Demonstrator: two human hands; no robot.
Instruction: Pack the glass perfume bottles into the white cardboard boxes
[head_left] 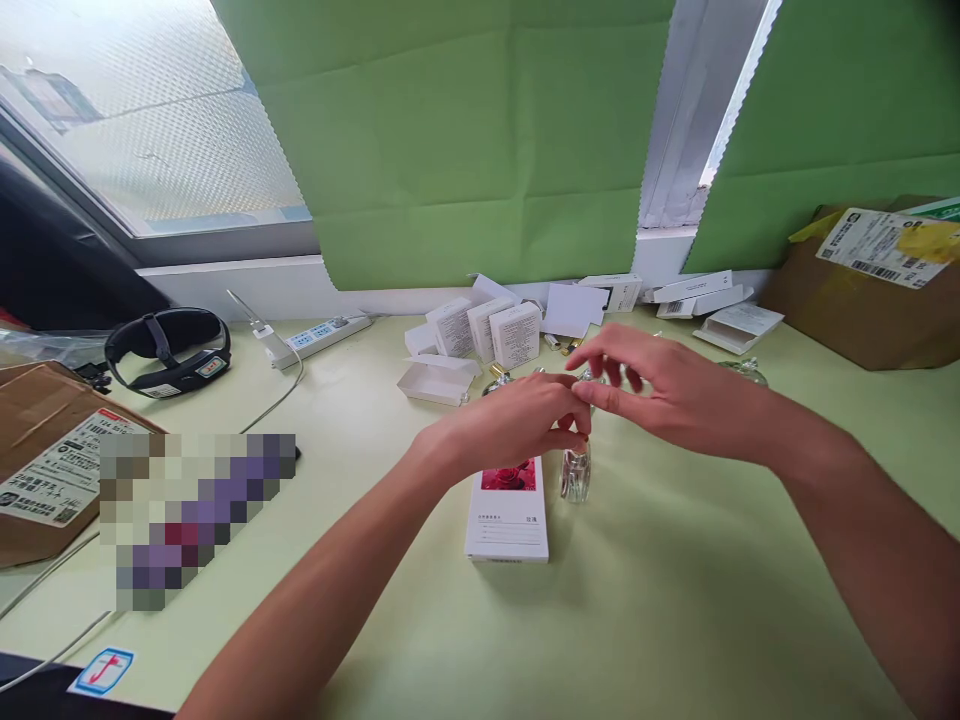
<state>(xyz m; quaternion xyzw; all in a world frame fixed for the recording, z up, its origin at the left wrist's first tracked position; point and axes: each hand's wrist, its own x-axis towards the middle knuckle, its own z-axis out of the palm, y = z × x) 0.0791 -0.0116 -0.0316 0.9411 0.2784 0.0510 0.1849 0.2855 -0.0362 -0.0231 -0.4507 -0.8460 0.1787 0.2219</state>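
The left grip [517,420] hangs over the middle of a pale green surface [675,620], its fingers curled down and closed on the top of a small glass bottle [576,472] that stands upright directly beneath it. The right grip [660,385] is just beside it, touching at the fingertips. Its fingers are loosely spread and blurred, and I cannot tell whether its thumb and forefinger pinch anything. Just below the left grip, touching or nearly touching the bottle's side, a flat white box [508,515] with a red rose printed on it lies face up. Beyond both grips, toward the wall, stands a cluster of small white boxes [487,330], with one open box [439,380] in front of them and loose white cards [574,308] beside them. Past the right grip a second clear bottle [744,370] sits near a cardboard parcel [870,300] with a shipping label. Far out from the left grip lie a white power strip [322,333], a black head strap [169,350] and another labelled carton [45,460]. Green paper sheets [480,140] cover the window behind, and a frosted pane [150,110] is bare at the far left.
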